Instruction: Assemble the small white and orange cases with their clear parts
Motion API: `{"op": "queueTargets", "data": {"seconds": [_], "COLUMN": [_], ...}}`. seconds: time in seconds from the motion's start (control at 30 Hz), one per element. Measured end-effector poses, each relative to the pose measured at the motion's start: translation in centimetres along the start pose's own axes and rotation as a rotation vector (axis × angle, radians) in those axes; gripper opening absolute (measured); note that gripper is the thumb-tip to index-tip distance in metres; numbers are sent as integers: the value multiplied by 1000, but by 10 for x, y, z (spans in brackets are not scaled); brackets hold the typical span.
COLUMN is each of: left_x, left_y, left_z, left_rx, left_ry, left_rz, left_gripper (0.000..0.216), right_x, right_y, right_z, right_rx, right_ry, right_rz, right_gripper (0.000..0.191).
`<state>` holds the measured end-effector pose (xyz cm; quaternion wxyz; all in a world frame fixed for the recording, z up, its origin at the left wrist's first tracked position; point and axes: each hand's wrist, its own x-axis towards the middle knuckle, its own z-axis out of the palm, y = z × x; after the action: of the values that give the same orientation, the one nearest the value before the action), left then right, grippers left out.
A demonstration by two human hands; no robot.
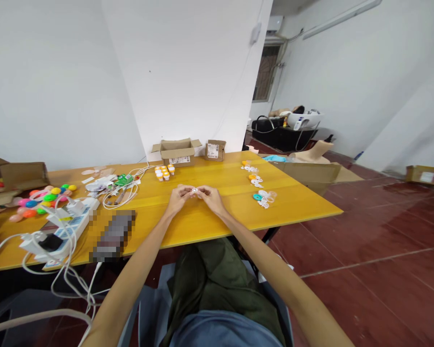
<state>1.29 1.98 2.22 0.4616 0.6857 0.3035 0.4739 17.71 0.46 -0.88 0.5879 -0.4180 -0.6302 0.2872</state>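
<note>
My left hand (pixel 179 196) and my right hand (pixel 210 196) meet above the middle of the yellow table (pixel 202 226). Between the fingertips of both is a small white round part with dark holes (pixel 195 191); its exact kind is too small to make out. To the right lie several little groups of loose parts: one has a teal ring (pixel 257 197), with white discs (pixel 264 204) and a clear cup (pixel 272 196) beside it. Behind it are two groups with orange rings (pixel 252 178). Small white jars with orange bands (pixel 165 172) stand clustered behind my left hand.
Two cardboard boxes (pixel 177 153) stand against the wall. On the left are a power strip (pixel 72 229) with tangled white cables, a blurred-out phone-like device (pixel 114 236), green packets (pixel 123 180) and colourful balls (pixel 50 197). The table's right corner juts over the red floor.
</note>
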Motion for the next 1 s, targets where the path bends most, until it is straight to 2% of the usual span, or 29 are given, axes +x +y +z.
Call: {"op": "queueTargets", "data": {"seconds": [0.77,0.9,1.0], "left_x": [1,3,4], "left_y": [-1,-3,-5], "left_z": [1,-2,-7], "left_rx": [81,204,438], "left_ry": [-12,16,117], "left_rz": [89,154,234], "left_gripper": [24,19,13], "right_x": [-4,-3,-2], "right_y": [-14,-12,-10], "right_z": [-5,-2,0], "right_rx": [5,37,57], "right_ry": [-37,15,97], "right_rz": [-25,12,54], "right_gripper": [26,27,27]}}
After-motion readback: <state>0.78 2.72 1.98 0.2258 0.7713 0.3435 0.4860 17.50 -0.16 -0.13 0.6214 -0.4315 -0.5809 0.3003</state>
